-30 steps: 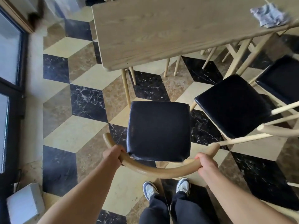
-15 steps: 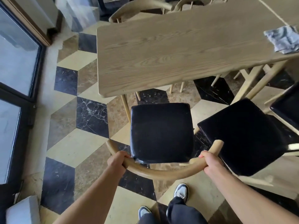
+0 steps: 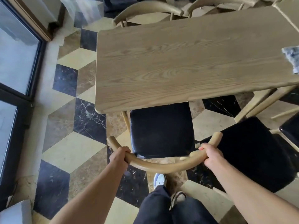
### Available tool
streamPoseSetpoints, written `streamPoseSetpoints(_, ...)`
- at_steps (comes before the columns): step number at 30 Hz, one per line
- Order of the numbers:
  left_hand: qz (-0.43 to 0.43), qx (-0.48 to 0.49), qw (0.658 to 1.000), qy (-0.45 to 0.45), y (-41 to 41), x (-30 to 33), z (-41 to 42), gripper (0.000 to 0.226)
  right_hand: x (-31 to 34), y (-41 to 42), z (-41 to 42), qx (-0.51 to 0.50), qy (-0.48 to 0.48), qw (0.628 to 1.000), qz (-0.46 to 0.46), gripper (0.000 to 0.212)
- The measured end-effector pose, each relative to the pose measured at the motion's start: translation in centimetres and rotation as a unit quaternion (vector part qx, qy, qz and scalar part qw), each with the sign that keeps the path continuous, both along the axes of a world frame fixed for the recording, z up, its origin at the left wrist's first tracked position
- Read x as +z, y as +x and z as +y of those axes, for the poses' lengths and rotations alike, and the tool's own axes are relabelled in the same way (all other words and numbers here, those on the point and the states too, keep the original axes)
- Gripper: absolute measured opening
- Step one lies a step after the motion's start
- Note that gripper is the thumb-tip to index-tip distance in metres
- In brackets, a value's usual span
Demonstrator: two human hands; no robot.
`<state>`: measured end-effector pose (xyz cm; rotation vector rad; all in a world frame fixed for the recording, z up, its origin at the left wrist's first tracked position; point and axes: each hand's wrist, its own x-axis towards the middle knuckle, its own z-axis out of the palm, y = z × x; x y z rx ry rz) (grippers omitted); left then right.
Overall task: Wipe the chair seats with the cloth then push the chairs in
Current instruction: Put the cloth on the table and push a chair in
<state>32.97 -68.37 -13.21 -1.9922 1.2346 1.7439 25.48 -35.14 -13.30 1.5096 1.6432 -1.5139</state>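
A wooden chair with a black padded seat [image 3: 161, 130] stands in front of me, its front edge just under the edge of the wooden table [image 3: 186, 62]. My left hand [image 3: 119, 156] grips the left part of its curved backrest [image 3: 161, 165]. My right hand [image 3: 211, 155] grips the right part of the same rail. A second chair's black seat [image 3: 255, 152] stands to the right, out from the table. The grey cloth [image 3: 292, 57] lies crumpled on the table at the right edge of view.
Two more wooden chairs [image 3: 145, 8] stand at the table's far side. A third black seat [image 3: 291, 130] shows at the far right. Glass doors [image 3: 14, 65] line the left wall. My feet [image 3: 160, 180] stand on the checkered marble floor behind the chair.
The chair has slid forward, and its seat front now reaches under the table edge. I stepped forward with it; both hands kept their grip on the backrest.
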Motion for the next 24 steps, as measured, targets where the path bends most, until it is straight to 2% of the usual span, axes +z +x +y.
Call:
streamPoseSetpoints(4, -0.006, 0.019, 1.0, -0.006, -2.6, -0.2, -1.2, 0.052, 0.2, -2.5, -1.2, -0.006, -0.017, 1.0, 0.01, 0.04)
streamPoseSetpoints(13, 0.012, 0.046, 0.999, 0.01, -5.9, -0.7, -0.9, 0.052, 0.4, -8.5, -1.2, 0.057, -0.011, 0.998, -0.014, 0.051)
streamPoseSetpoints(19, 0.0, 0.038, 0.999, -0.001, -7.7, -0.6, -1.7, 0.037, 0.5, -10.1, -1.9, 0.052, -0.028, 0.998, -0.013, 0.055)
streamPoseSetpoints(21, 0.001, 0.039, 0.999, -0.011, -8.4, -1.0, -2.2, 0.027, 0.2, -10.8, -2.2, 0.043, -0.031, 0.999, -0.006, 0.051)
streamPoseSetpoints(24, -0.006, 0.045, 0.999, -0.015, -9.0, -1.4, -2.7, 0.025, -0.1, -11.2, -2.6, 0.026, -0.036, 0.999, -0.007, 0.034)
